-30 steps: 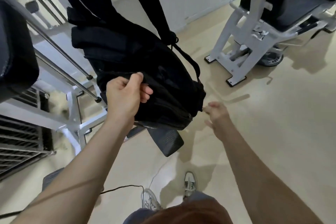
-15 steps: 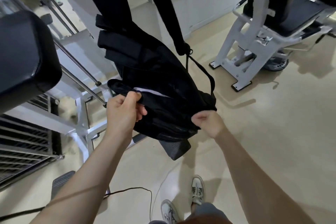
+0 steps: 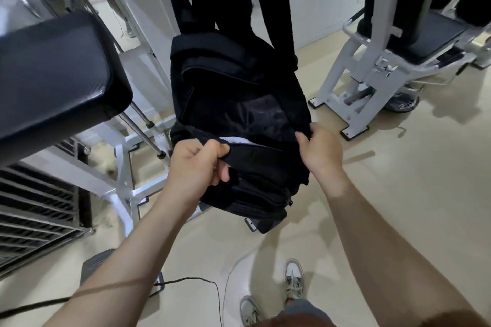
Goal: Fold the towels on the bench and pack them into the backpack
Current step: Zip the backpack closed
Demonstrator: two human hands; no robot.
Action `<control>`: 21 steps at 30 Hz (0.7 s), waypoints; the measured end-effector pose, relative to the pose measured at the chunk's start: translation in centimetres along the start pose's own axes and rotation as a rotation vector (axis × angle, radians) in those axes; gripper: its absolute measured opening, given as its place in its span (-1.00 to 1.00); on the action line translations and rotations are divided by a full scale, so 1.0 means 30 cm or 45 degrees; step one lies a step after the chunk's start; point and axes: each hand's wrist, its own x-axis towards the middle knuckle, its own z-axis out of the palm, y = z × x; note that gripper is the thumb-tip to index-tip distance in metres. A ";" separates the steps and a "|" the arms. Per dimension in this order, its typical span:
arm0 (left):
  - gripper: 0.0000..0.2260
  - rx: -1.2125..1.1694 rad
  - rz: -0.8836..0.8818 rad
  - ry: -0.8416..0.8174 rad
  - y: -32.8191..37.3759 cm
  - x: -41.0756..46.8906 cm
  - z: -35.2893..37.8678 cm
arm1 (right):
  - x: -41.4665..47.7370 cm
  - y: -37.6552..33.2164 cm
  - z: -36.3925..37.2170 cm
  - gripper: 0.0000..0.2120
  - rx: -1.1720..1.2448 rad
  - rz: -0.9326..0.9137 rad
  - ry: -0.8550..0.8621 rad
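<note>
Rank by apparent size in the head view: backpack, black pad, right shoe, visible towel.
1. backpack and pad: they fill about the same area, and the pad sits nearer the camera, so they are left unranked.
2. right shoe.
3. towel: only a white sliver shows in the backpack's opening.

The floor [image 3: 398,194] is smooth pale beige, with soft shadows lying across it. At the far right stands a white-framed gym machine [image 3: 334,74] with a black padded seat [image 3: 414,32]. A dark weight plate [image 3: 401,105] lies at its foot. On the left a large black pad [image 3: 53,74] juts out over a white frame [image 3: 122,167], with thin steel rods [image 3: 143,127] slanting beneath it. At the near left is a dark slatted panel [image 3: 34,215]. A black cable [image 3: 194,278] trails over the near floor. A pale low wall [image 3: 318,13] runs along the far side.
</note>
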 end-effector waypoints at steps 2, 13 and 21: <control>-0.63 -0.004 -0.013 -0.012 0.002 -0.016 -0.001 | -0.077 -0.084 -0.038 -0.69 -0.101 -0.132 0.062; -0.64 0.000 0.159 0.061 0.018 -0.004 -0.141 | -0.267 -0.393 -0.112 -0.91 0.190 -0.772 -0.595; -0.56 -0.360 -0.462 0.067 -0.419 0.396 -0.165 | -0.221 -0.394 -0.208 -0.89 0.623 -0.293 -0.613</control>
